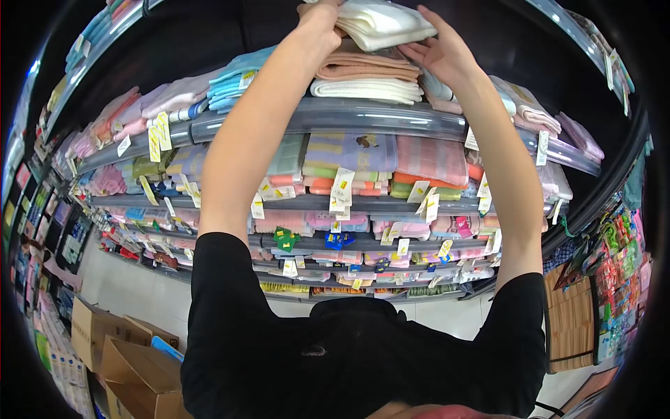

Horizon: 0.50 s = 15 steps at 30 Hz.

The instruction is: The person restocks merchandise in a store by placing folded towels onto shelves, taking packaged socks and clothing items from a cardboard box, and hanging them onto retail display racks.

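A folded white towel [384, 26] is held above a pile on the top shelf, at the upper edge of the view. My left hand [322, 22] grips its left side, with the fingertips partly hidden. At the right corner, my right hand [447, 54] has its thumb above and its fingers below, closed around the towel's edge. Directly under it lie a folded tan towel [366, 68] and another white towel [366, 91]. Blue towels [237, 84] are stacked to the left of this pile.
Lower shelves carry folded towels with hanging price tags [342, 187], and a grey shelf edge [328, 115] runs below my hands. Open cardboard boxes [139, 370] stand on the floor at lower left. Packaged goods [621, 258] hang at the right.
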Motion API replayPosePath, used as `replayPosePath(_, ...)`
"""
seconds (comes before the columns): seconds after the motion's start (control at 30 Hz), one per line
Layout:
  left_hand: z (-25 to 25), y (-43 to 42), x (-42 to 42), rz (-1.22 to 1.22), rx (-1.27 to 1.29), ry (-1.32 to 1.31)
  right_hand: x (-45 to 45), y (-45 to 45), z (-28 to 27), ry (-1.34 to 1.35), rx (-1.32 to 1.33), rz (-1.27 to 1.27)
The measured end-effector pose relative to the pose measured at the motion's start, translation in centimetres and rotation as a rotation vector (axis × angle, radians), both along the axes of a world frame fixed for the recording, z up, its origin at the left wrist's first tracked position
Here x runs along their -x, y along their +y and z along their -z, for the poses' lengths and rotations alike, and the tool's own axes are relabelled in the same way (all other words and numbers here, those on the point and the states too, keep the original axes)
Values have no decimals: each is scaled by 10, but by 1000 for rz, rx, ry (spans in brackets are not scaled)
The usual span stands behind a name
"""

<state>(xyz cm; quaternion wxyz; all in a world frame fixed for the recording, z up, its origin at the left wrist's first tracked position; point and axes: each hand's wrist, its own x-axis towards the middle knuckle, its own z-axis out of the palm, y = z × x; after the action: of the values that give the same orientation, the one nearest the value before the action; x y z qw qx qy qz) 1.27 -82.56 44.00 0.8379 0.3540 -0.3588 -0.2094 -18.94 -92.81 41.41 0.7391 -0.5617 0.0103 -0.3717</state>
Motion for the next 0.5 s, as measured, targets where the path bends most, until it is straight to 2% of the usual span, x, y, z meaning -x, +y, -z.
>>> replayPosePath(0.1, -1, 18, 38, 90, 17, -86, -27, -29, -19, -14, 59, 273)
replayPosePath(0.13, -5, 27, 33, 185, -11, -20, -35, -40, -27, 1, 66, 400)
replayPosePath(0.17, -9, 39, 37, 191, -11, -27, -44, -56, -33, -6, 65, 406)
replayPosePath(0.23, -11, 61, 48, 26, -88, -188, -49, -72, -40, 21, 206, 162)
replayPosePath(0.27, -8, 63, 43, -57, -155, -224, -45, -70, -42, 69, 173, 110)
replayPosePath(0.3, -8, 68, 42, -135, -272, -271, -45, -64, -42, 126, 219, 111)
replayPosePath(0.4, 8, 81, 27, -150, -555, -411, -67, -83, -24, 469, 284, 60)
replayPosePath(0.43, 13, 88, 24, -154, -635, -451, -74, -88, -14, 572, 464, 102)
replayPosePath(0.5, 21, 105, 27, -247, -727, -549, -76, -89, -4, 584, 416, 110)
